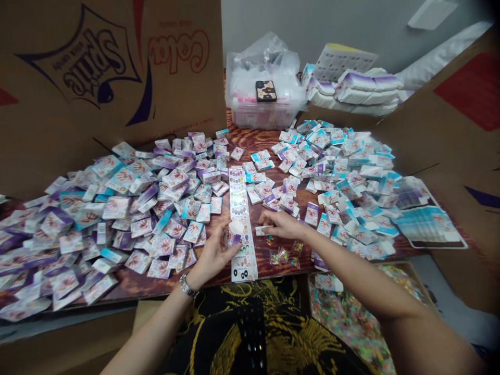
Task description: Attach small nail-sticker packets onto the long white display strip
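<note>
My left hand (213, 255), with a metal watch (188, 286) on the wrist, grips a small white and purple box (236, 227) whose near end looks open. Between the fingertips of my right hand (282, 225) is a small folded white paper strip (261, 230). Under and between the hands lies a long stack of sticker strips (239, 200) with rows of coloured nail-shaped prints. Several little clear bags of bright coloured pieces (284, 256) rest on the table just below my right hand.
Small boxes are heaped at left (117, 208) and right (347, 172) on the reddish wooden table (253, 138). A plastic-covered bin (250, 114) with a phone (266, 90) stands behind. Cardboard (117, 120) walls both sides. Below right, a carton holds many colourful bags (351, 323).
</note>
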